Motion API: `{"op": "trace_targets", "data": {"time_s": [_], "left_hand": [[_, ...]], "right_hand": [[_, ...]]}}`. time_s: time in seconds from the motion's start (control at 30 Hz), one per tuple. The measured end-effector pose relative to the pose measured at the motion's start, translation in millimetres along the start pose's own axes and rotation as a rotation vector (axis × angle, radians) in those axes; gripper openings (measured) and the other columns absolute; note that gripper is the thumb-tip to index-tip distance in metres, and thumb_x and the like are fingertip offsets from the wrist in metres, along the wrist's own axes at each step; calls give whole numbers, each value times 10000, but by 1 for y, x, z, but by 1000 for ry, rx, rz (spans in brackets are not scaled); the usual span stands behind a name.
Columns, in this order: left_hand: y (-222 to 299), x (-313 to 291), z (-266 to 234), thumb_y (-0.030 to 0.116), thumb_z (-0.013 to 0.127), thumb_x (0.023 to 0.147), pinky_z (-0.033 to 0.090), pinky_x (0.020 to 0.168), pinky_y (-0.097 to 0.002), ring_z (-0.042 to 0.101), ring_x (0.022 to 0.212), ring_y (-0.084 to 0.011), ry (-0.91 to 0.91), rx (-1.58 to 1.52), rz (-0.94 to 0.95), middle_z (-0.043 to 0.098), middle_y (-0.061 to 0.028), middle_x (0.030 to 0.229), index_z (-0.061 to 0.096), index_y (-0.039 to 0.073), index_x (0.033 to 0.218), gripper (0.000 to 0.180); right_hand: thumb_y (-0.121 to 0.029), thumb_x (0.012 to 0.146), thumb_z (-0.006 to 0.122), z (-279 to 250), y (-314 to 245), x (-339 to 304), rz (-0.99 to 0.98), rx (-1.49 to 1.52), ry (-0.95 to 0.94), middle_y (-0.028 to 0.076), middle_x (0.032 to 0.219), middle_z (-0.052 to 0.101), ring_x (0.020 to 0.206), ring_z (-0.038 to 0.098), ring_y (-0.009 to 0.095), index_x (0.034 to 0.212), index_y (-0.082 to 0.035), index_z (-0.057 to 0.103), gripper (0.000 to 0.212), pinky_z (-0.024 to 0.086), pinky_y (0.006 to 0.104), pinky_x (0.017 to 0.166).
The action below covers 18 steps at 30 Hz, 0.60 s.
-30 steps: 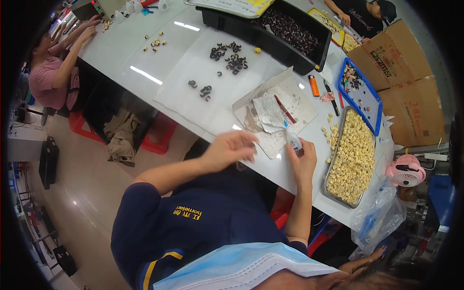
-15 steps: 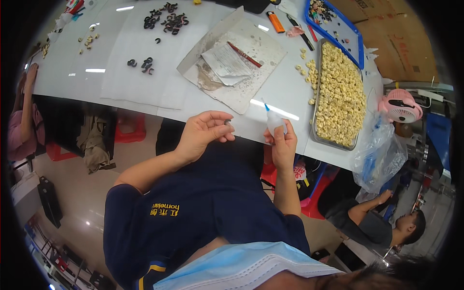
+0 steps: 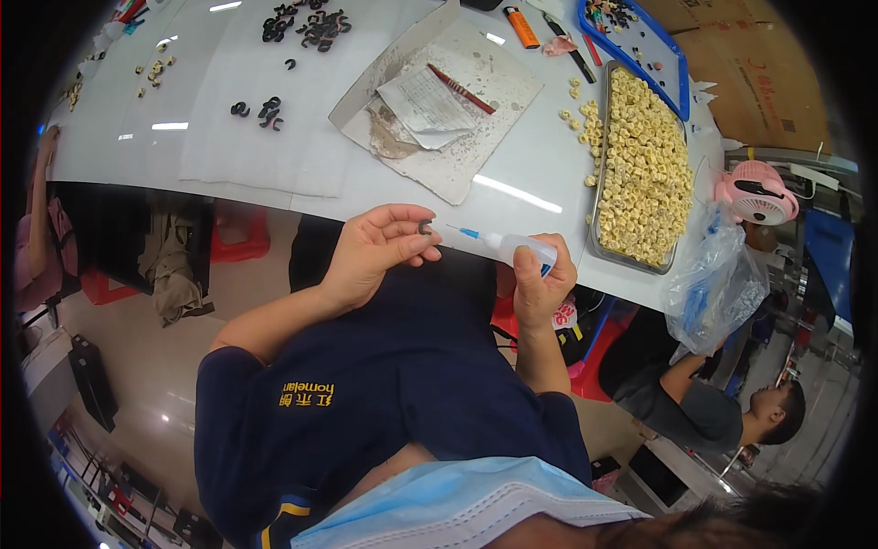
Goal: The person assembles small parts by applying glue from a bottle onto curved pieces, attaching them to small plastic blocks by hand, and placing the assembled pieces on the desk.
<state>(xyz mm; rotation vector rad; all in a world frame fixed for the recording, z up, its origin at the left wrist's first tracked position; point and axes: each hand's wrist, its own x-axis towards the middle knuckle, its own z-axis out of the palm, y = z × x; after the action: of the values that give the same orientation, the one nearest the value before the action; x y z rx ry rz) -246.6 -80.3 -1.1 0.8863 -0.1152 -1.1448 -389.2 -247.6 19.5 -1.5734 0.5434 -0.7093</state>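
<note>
My left hand [image 3: 380, 245] pinches a small dark C-shaped piece [image 3: 424, 227] between thumb and fingertips, just off the table's near edge. My right hand [image 3: 541, 274] is wrapped round a translucent squeeze bottle [image 3: 521, 251] with a blue needle tip [image 3: 469, 233]. The bottle lies nearly level, its thin needle pointing left at the dark piece, with a small gap between them. More dark curved pieces [image 3: 271, 112] lie on a white sheet [image 3: 261, 156] at the left, and a larger cluster [image 3: 322, 33] sits farther back.
A worn white board [image 3: 457, 174] holds folded paper [image 3: 426, 108] and a red pen [image 3: 462, 89]. To the right stands a metal tray [image 3: 599, 215] of yellowish pieces; behind it are a blue tray [image 3: 681, 91] and an orange lighter [image 3: 522, 27]. A pink fan [image 3: 757, 192] and another person [image 3: 700, 403] are at right.
My right hand has tipped the bottle from upright to nearly level, bringing its needle leftward toward the dark piece. My left hand has turned the piece slightly, showing its C shape.
</note>
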Motion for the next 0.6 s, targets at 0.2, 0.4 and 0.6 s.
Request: {"op": "trace_targets", "data": {"time_s": [0.2, 0.4, 0.6], "left_hand": [[1, -1, -1, 32, 599, 852, 495, 698, -212, 643, 837, -165, -14, -16, -14, 638, -142, 980, 515, -35, 1149, 317], [2, -2, -2, 36, 596, 854, 494, 701, -211, 644, 838, -165, -14, -26, -15, 640, -143, 980, 513, -36, 1151, 317], [3, -2, -2, 41, 595, 857, 493, 705, -212, 643, 838, -165, -28, -20, -14, 640, -145, 985, 510, -34, 1155, 319]], "right_hand": [[-88, 781, 688, 11, -7, 1, -36, -93, -32, 6, 639, 586, 549, 496, 38, 784, 3, 579, 143, 388, 182, 505], [-75, 768, 696, 17, -10, 1, -5, -116, -55, 5, 618, 580, 538, 500, 35, 763, 1, 584, 135, 390, 182, 490], [-77, 765, 699, 20, -13, 5, -82, -166, -59, 0, 612, 574, 536, 493, 33, 760, -5, 591, 131, 383, 183, 486]]}}
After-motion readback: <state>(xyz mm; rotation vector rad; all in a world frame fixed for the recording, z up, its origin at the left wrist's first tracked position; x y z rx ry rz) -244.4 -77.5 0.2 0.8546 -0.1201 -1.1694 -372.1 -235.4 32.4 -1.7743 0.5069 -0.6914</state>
